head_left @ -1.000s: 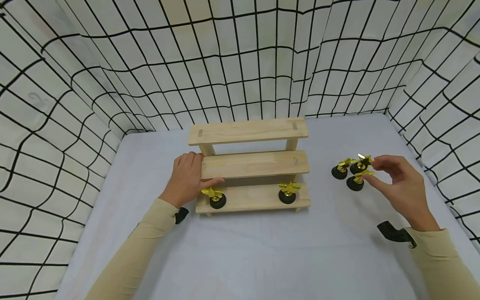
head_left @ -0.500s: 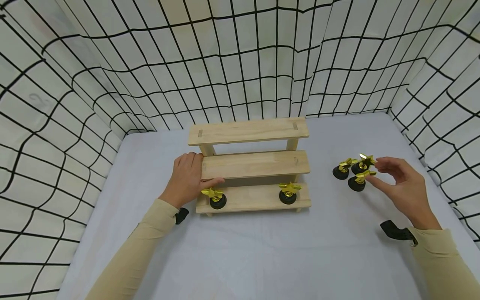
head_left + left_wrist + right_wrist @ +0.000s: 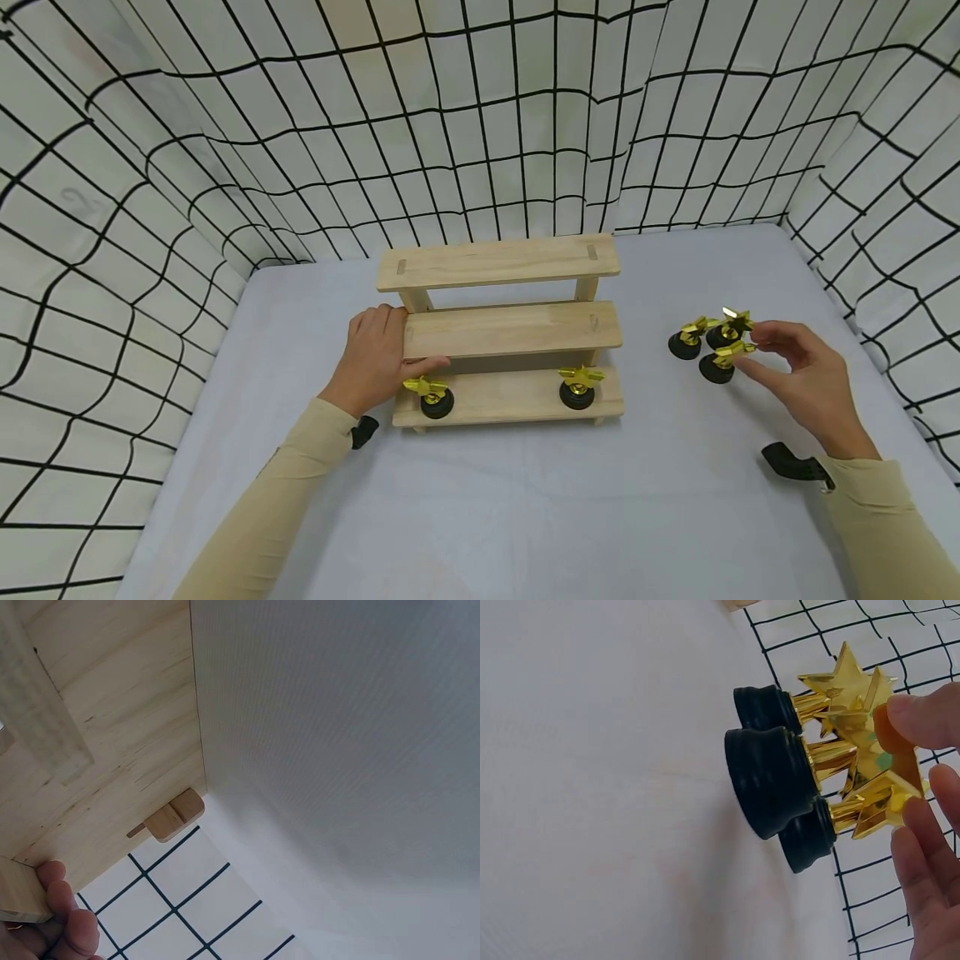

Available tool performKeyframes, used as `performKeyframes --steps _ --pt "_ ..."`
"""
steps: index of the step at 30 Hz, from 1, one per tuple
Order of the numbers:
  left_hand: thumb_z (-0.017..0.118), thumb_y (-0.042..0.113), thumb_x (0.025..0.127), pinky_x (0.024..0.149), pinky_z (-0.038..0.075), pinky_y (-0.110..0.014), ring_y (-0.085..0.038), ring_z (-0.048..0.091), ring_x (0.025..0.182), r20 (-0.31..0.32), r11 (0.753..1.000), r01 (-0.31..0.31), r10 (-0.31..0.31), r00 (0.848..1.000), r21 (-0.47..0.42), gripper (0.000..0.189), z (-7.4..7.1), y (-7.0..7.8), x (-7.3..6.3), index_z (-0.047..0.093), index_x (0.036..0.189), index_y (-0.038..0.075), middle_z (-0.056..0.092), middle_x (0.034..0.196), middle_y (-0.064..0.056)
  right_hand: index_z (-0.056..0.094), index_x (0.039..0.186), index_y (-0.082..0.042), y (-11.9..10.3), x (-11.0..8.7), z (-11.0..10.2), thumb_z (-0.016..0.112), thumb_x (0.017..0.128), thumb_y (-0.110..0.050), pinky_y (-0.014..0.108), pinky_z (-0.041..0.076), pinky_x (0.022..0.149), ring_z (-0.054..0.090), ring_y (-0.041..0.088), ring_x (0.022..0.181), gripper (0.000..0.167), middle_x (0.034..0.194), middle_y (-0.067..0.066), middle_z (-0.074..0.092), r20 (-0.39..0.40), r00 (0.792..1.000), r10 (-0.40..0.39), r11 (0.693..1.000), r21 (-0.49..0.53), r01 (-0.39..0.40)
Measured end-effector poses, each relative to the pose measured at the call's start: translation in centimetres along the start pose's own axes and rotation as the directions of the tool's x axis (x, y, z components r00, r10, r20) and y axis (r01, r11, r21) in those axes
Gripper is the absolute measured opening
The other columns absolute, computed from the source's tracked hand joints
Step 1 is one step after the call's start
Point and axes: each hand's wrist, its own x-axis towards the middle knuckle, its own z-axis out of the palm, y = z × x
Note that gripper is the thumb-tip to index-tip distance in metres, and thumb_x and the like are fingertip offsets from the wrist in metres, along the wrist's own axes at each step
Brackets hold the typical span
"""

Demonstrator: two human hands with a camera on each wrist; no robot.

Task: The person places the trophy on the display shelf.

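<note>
In the head view my left hand grips the left end of a three-tier wooden stand by its middle shelf. The left wrist view shows curled fingers against the wood. Three gold star trophies with black bases stand close together on the table at the right: a left one, a back one and a near one. My right hand is beside them, thumb and fingers spread apart. In the right wrist view the thumb touches the near trophy's star; the fingertips lie close to the stars.
Two more star trophies stand on the lowest shelf, one at its left end and one near its right end. White cloth covers the table. Black netting over white walls encloses the back and sides.
The view has shifted slightly. My right hand has drawn back a little from the back trophy. The left hand, the stand and the trophies stay as they were.
</note>
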Motion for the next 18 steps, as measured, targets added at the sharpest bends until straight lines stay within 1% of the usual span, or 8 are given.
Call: performKeyframes --steps 5,7,8,13,18 --pt "0.081 0.064 0.075 0.090 0.040 -0.050 -0.033 0.052 0.092 0.004 1.000 0.001 -0.001 1.000 -0.005 0.079 0.0 0.0 0.0 0.053 0.108 -0.003 0.052 0.090 -0.014 0.060 0.129 0.004 0.3 -0.1 0.1 0.084 0.080 0.006 0.002 0.044 0.094 0.061 -0.008 0.105 0.054 0.122 -0.012 0.064 0.026 0.999 0.029 1.000 -0.012 -0.028" --pt "0.081 0.064 0.075 0.090 0.040 -0.050 -0.033 0.053 0.092 0.006 1.000 0.002 -0.002 1.000 -0.004 0.080 -0.1 0.0 0.0 0.053 0.107 -0.003 0.052 0.090 -0.014 0.059 0.130 0.004 0.6 -0.2 0.2 0.084 0.081 0.005 0.001 0.043 0.094 0.061 -0.009 0.106 0.054 0.122 -0.014 0.063 0.038 0.998 0.049 0.999 -0.008 -0.049" --pt "0.079 0.068 0.077 0.090 0.040 -0.050 -0.033 0.053 0.092 0.008 1.000 0.002 -0.002 1.000 -0.003 0.081 -0.1 0.0 0.1 0.053 0.108 -0.003 0.052 0.090 -0.014 0.059 0.130 0.004 0.7 -0.2 0.2 0.083 0.081 0.006 0.001 0.044 0.094 0.061 -0.009 0.106 0.054 0.121 -0.015 0.063 0.042 0.997 0.057 0.998 -0.005 -0.057" --pt "0.073 0.073 0.080 0.090 0.040 -0.049 -0.032 0.052 0.091 0.013 1.000 0.004 -0.003 1.000 -0.011 0.083 -0.1 0.0 0.0 0.053 0.108 -0.002 0.052 0.090 -0.013 0.059 0.132 0.002 1.5 -0.2 0.5 0.084 0.079 0.008 0.000 0.045 0.092 0.061 -0.011 0.106 0.059 0.121 -0.022 0.061 0.068 0.995 0.076 0.997 0.013 -0.077" --pt "0.080 0.066 0.076 0.091 0.040 -0.050 -0.032 0.053 0.092 0.019 1.000 0.004 -0.004 1.000 -0.004 0.081 -0.1 -0.1 0.0 0.054 0.109 -0.003 0.053 0.091 -0.014 0.059 0.133 -0.001 2.2 -0.3 0.7 0.085 0.079 0.008 0.002 0.046 0.091 0.062 -0.011 0.105 0.061 0.123 -0.021 0.061 0.097 0.993 0.068 0.997 0.017 -0.070"
